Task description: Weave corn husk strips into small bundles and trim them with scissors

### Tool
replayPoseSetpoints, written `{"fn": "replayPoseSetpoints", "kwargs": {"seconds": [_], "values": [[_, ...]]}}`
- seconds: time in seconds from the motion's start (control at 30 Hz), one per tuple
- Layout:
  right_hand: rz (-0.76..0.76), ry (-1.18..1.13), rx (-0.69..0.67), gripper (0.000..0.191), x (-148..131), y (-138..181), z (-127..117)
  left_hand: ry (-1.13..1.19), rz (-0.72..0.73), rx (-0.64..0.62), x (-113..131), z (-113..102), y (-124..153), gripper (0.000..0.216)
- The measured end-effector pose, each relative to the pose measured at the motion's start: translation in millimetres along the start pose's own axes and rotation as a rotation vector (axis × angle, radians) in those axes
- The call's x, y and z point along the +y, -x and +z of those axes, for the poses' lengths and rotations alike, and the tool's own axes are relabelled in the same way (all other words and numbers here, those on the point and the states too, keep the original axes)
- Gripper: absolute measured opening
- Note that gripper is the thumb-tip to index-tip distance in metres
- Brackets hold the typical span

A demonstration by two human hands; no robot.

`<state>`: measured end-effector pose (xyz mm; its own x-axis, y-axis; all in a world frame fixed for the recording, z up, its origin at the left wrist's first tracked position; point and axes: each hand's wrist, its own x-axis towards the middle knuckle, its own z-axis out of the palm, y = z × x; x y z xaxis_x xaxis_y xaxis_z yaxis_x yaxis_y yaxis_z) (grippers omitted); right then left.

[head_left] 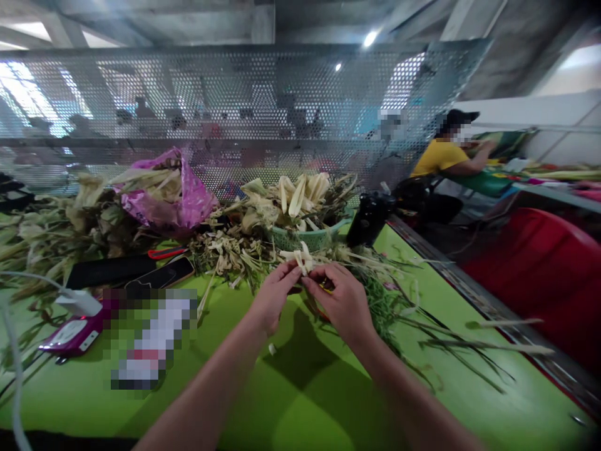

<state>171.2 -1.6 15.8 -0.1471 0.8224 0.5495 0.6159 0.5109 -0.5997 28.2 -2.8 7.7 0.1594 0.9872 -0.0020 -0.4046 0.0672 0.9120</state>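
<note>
Between my two hands, above the green table (263, 401), is a small pale piece of folded corn husk (303, 258) with strips sticking up. My left hand (277, 294) pinches it from the left, thumb and fingers pressed together. From the other side, my right hand (340, 297) closes on its lower end. Something orange and yellow shows partly under my right hand; its kind is hidden. Just beyond stands a green basket (305, 240) heaped with dry husks (300, 194). A small white scrap (272, 349) lies on the table below my left hand.
Dried husks (94, 207) and a pink plastic bag (197, 194) pile up at left. Phones, an orange-handled tool (166, 252) and a purple power strip (77, 335) lie nearby. A black bottle (369, 219) stands right of the basket. Beyond a red chair (535, 275), a person (441, 156) sits.
</note>
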Motion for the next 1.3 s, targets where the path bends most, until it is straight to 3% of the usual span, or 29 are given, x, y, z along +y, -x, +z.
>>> {"fn": "replayPoseSetpoints", "kwargs": {"seconds": [0.17,0.27,0.57,0.67,0.8,0.87,1.1,1.3], "values": [[-0.017,-0.049,0.001,0.014,1.8,1.1,2.0,0.029,0.058,-0.029,-2.0,0.7,-3.0,0.035],[-0.029,-0.073,-0.027,0.017,-1.4,1.8,2.0,0.028,0.068,0.021,-3.3,-0.8,-5.3,0.03],[-0.119,-0.068,-0.23,0.016,-14.7,2.2,2.5,0.151,0.047,0.108,-1.1,-4.5,-6.2,0.025],[-0.11,-0.109,-0.238,0.013,-12.8,1.7,-1.8,0.198,0.034,0.111,0.1,-7.1,-6.9,0.024],[-0.001,-0.136,0.01,0.012,-5.8,-2.2,-11.1,0.253,0.016,0.107,2.7,-10.1,-7.1,0.023],[0.06,-0.136,0.069,0.017,-1.4,-4.9,-13.4,0.256,-0.007,0.082,4.4,-9.3,-6.4,0.022],[0.25,-0.272,-0.111,0.028,3.4,-7.5,-9.0,0.302,-0.019,0.104,11.2,-4.3,-2.9,0.017],[0.401,-0.758,-0.15,0.027,0.7,-8.6,-8.4,0.143,-0.07,-0.004,12.4,-8.3,-2.0,0.018]]}}
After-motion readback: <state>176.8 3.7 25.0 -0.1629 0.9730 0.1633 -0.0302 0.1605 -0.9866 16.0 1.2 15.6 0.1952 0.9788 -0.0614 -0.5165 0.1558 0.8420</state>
